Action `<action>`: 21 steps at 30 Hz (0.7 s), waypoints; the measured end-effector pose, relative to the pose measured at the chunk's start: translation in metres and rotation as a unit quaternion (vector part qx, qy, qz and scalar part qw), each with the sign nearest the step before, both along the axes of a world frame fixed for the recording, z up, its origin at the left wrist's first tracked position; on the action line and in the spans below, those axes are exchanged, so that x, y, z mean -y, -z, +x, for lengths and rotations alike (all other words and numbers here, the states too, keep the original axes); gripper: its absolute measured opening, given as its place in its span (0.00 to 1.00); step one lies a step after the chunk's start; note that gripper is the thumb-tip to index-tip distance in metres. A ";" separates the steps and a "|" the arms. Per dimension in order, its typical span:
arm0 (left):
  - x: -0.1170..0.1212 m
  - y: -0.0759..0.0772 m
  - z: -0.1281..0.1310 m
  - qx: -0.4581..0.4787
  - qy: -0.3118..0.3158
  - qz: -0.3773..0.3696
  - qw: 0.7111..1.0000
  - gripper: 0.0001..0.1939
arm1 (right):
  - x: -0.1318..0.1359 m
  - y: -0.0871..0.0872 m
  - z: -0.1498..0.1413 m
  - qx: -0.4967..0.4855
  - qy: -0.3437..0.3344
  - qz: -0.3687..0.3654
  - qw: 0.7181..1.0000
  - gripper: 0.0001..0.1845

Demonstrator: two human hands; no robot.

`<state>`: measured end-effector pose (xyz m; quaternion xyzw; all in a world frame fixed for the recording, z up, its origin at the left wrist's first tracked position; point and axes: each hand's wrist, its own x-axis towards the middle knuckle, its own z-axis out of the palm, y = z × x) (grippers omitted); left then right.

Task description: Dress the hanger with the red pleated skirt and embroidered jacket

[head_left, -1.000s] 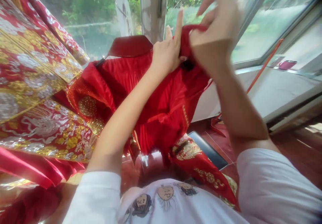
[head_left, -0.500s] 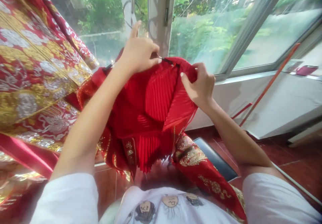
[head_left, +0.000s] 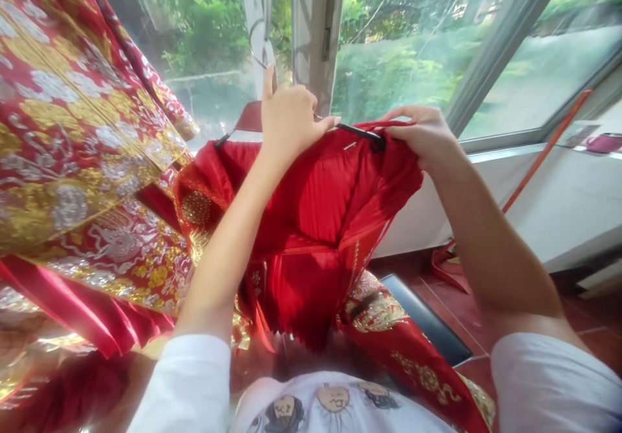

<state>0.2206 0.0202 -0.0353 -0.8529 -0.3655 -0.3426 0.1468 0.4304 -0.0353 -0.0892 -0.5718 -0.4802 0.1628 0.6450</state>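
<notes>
My left hand (head_left: 294,118) is closed around the middle of a clip hanger (head_left: 357,133), its index finger pointing up along the hook. Below the hanger hangs a red pleated skirt (head_left: 311,193) with gold-embroidered panels. One black clip shows at the left of the waist and another at the right. Beside the right clip, my right hand (head_left: 422,135) pinches the skirt's waistband, its fingertips partly hidden by red cloth. A gold-embroidered red panel (head_left: 403,349) drapes down toward my lap on the right.
Red garments with gold and silver embroidery (head_left: 72,128) hang at the left. Ahead is a window (head_left: 398,63) above a white wall. A black padded seat (head_left: 427,319) stands low on the red tiled floor. An orange-red strap (head_left: 544,154) and a pink cup (head_left: 605,142) are at right.
My right hand has shifted right and slightly up along the waistband, and the right hanger clip now shows more clearly. The waist looks stretched wider. The whole view has shifted slightly.
</notes>
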 end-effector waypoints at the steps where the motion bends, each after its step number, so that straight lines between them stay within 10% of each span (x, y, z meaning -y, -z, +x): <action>1: 0.002 0.000 0.001 0.001 -0.003 -0.006 1.000 0.13 | -0.001 -0.004 0.002 -0.019 -0.008 -0.014 1.000 0.06; 8: 0.009 -0.005 0.004 -0.002 -0.023 -0.011 1.000 0.11 | -0.017 -0.040 0.024 0.235 0.063 -0.004 0.970 0.20; 16: -0.003 0.000 0.015 0.023 -0.042 0.023 0.999 0.11 | -0.014 -0.099 0.015 0.639 0.240 -0.022 0.731 0.34; 21: -0.005 0.003 0.017 0.045 -0.040 0.034 0.998 0.13 | 0.028 -0.080 -0.054 0.630 0.254 -0.037 0.733 0.23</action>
